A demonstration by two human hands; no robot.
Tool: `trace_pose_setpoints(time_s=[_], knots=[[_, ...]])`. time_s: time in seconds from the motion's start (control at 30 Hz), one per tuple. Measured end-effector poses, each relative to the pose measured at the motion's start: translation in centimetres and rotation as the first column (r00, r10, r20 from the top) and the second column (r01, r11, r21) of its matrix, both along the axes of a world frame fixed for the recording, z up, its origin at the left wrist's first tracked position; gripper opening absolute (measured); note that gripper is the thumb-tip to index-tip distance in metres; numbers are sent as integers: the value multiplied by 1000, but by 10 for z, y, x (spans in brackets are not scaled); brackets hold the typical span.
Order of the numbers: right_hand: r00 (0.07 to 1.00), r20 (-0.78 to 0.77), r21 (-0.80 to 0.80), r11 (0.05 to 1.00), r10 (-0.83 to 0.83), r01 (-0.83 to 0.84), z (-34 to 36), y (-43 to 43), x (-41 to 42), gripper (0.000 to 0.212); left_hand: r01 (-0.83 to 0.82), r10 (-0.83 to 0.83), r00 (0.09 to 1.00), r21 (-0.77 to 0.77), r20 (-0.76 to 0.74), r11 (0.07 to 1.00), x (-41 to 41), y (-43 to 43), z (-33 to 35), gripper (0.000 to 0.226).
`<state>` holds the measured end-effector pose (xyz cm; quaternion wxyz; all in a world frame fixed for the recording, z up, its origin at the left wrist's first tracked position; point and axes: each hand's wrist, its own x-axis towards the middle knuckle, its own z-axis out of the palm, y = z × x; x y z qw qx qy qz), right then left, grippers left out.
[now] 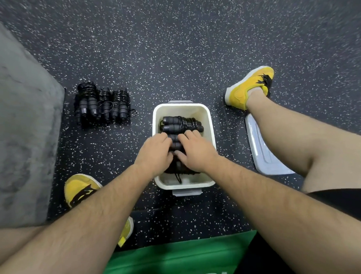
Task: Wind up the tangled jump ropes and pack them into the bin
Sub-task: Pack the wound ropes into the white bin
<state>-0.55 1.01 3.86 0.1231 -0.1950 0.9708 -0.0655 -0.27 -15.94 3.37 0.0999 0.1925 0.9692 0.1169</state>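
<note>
Head view looks down on a white bin [182,105] standing on the speckled floor [172,54] between the person's bare legs, its long axis running away from the person. Inside it lie wound black jump ropes.

The far bundle [182,123] lies crosswise, its long axis left to right. Both handle ends point at the bin's left wall and the coiled cord sits toward the right. Just nearer and touching it, a second bundle [175,142] lies the same way, mostly hidden under the hands.

The left hand [155,152] curls its fingers over this bundle's left part. The right hand [197,152] lays its fingers over the right part, with the thumb against the near side. Both hands grip the bundle and nearly touch each other. A loose cord end [178,177] trails toward the bin's near wall.

Left of the bin and apart from it, a row of wound ropes [103,103] lies on the floor. Their long axes run away from the person and their handle ends point back toward the person. A grey mat [19,123] lies further left. A pale lid [261,154] lies right of the bin, partly under the right leg.
</note>
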Motion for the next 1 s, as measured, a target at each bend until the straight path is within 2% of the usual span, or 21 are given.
trace_pose_setpoints(time_s=[0.07, 0.17, 0.27, 0.43, 0.57, 0.67, 0.7, 0.73, 0.83, 0.9, 1.0], knots=[[997, -75, -49, 999, -24, 21, 11, -18, -11, 35, -95, 98, 992, 39, -75, 995, -8, -10, 3, 14], [989, -144, -73, 997, 23, -34, 17, -49, -32, 31, -188, 195, 971, 55, -141, 981, -25, -32, 7, 16], [987, -133, -76, 992, 87, -98, 20, -84, -55, 38, -271, 277, 944, 56, -178, 961, -46, -65, 10, 19], [982, -78, -65, 982, 174, -179, 20, -161, -101, 50, -417, 397, 893, -56, -213, 907, -82, -135, 14, 25], [979, -39, -80, 976, 200, -203, 8, -213, -139, 49, -514, 499, 856, -121, -132, 849, -108, -179, -3, 41], [985, 31, -67, 984, 167, -165, -3, -220, -147, 58, -558, 568, 823, -188, -1, 808, -116, -183, -13, 53], [972, 92, -62, 976, 215, -209, -25, -252, -165, 60, -620, 641, 764, -193, 70, 760, -128, -208, -34, 55], [970, 122, -58, 977, 211, -205, -34, -258, -172, 63, -663, 683, 721, -172, 117, 729, -134, -212, -41, 57], [967, 140, -52, 977, 213, -207, -35, -257, -177, 66, -700, 697, 681, -83, 224, 710, -143, -214, -47, 63], [964, 132, -61, 972, 231, -225, -44, -257, -181, 62, -746, 726, 650, 7, 225, 666, -148, -210, -55, 64], [960, 145, -66, 971, 238, -231, -47, -252, -179, 60, -793, 767, 602, 53, 222, 607, -149, -206, -58, 64]])
